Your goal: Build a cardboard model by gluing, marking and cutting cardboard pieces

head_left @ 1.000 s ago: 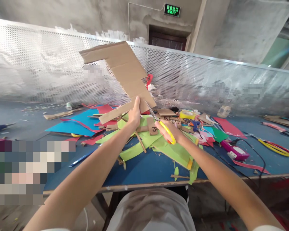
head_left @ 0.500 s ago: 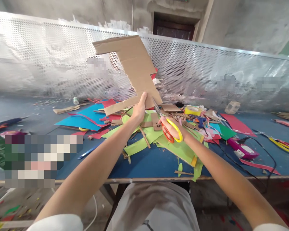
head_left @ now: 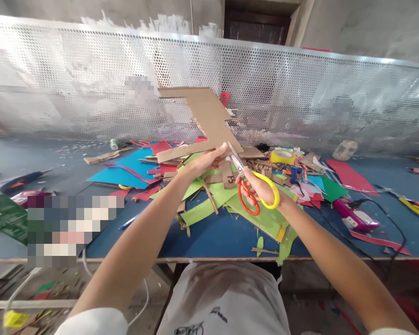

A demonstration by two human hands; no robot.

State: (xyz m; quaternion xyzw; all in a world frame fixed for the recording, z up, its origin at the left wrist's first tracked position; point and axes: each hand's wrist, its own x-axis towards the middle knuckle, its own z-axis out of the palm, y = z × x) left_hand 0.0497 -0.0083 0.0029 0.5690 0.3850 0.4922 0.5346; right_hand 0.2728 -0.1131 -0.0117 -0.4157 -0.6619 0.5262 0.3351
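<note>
My left hand (head_left: 209,160) pinches the lower edge of a brown cardboard cutout (head_left: 204,118), which tilts away from me above the table. My right hand (head_left: 261,186) grips scissors (head_left: 254,186) with one orange and one yellow handle loop. The blades are spread and their tips sit at the cardboard's lower right edge, beside my left fingers. Below both hands lies a heap of green paper scraps (head_left: 226,202) and cardboard strips.
The blue table (head_left: 216,239) carries blue paper (head_left: 125,170), red paper (head_left: 349,177), a yellow tape roll (head_left: 282,156), a pink tool (head_left: 354,216) with a black cable, and a green box (head_left: 3,216) at left. A perforated metal screen (head_left: 300,102) backs the table.
The cardboard has tipped down and back, lying flatter than before. The scissors' handles have spread and the blades have parted. The camera has tilted downward.
</note>
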